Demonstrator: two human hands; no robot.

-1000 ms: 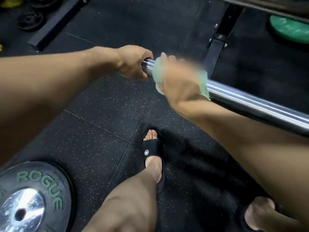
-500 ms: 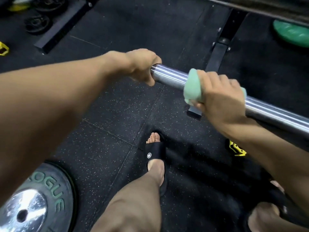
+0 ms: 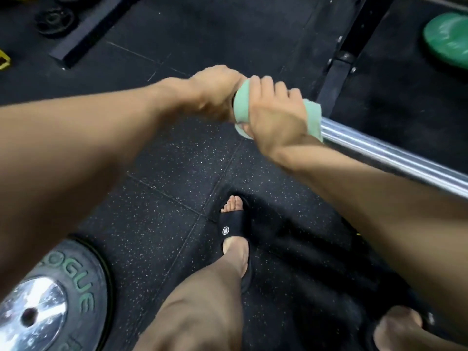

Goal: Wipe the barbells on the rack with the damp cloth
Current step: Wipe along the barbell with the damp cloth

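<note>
Two hands meet at the near end of the bar [image 3: 395, 155], which runs from the middle of the view out past the right edge, held above the floor [image 3: 162, 158]. Your left hand [image 3: 215, 95] is curled round the bar's very tip, so the end itself is hidden. Your right hand [image 3: 276, 110] wraps the cloth [image 3: 241, 105] round the bar and clamps it there, touching the left hand, with no bare steel between them. To the right of the cloth the bar lies uncovered all the way to the frame's edge. Its steel is bright and polished, with long streaks of light along it. Pale green and bunched, the cloth pokes out on both sides of your right fist. Behind the hands a black rack upright [image 3: 336, 79] stands near the bar. A green plate [image 3: 448, 39] lies at upper right, well apart. Below, your sandal [image 3: 231, 230] rests on the speckled rubber floor. A black plate [image 3: 76, 282] with green lettering and a shiny hub sits at lower left, under your left forearm.
</note>
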